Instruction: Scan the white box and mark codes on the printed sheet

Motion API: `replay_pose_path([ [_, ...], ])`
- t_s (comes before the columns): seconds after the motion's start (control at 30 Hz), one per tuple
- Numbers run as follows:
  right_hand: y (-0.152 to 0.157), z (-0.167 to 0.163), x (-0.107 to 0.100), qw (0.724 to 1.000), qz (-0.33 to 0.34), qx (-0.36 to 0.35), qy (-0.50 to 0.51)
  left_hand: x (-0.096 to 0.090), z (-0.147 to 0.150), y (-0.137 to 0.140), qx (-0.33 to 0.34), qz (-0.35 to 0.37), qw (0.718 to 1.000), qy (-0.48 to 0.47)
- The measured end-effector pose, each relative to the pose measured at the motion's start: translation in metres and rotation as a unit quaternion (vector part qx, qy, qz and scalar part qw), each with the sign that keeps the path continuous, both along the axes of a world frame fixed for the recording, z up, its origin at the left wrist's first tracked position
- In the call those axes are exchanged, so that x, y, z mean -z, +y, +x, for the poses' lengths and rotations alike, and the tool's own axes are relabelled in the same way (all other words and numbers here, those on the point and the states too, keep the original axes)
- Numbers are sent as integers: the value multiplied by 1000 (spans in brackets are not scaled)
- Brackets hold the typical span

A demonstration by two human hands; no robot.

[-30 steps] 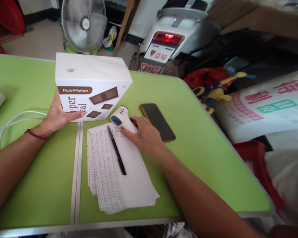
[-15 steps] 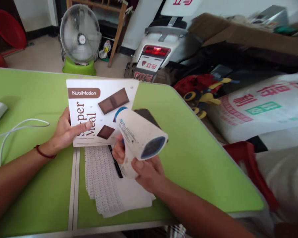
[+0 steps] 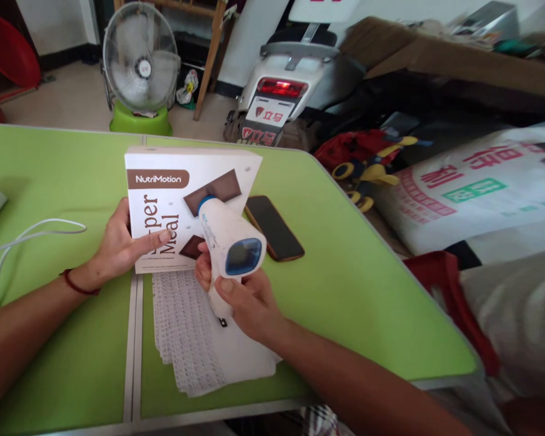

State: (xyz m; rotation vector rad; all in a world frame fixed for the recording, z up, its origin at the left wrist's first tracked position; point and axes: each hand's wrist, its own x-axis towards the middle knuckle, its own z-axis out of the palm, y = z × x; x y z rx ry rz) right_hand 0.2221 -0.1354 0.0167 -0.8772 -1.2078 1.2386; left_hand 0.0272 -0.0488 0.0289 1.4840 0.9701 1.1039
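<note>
While the left grip (image 3: pixel 120 249) clasps a white rectangular cardboard box (image 3: pixel 176 197), thumb across its front, the right grip (image 3: pixel 247 307), mid-frame, wraps a white-and-blue plastic pistol-shaped thermometer (image 3: pixel 221 232).

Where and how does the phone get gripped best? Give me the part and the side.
Likely best pinched by its two long edges at the middle, from above and the right: the phone lies flat and slim, dark face up, while the box and the right hand with its white device are toward its left.
</note>
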Motion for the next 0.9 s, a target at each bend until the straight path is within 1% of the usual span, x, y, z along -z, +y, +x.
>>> replay_pose_path([
  [0.23, 0, -4, 6, 1000, 20, -8, 7, -1, 0, 1, 10, 3, 1000, 14],
  [0.4, -1, -7, 5, 1000, 16, -5, 6, 0, -1, 1, 9, 5, 1000, 12],
  [0.5, -1, -9, 5, 1000, 23, -1, 7, -1, -1, 1, 9, 2, 1000, 23],
  [0.6, 0, -9, 5, 1000, 15, -2, 7, -2, -2, 1, 11, 2, 999, 32],
  [0.77, 0, -8, 8, 1000, 21, -3, -3, -2, -3, 2, 15, 22, 999, 26],
  [0.9, 0, -7, 10, 1000, 24, -6, -7, -2, -2, 2, 17, 16, 999, 29],
])
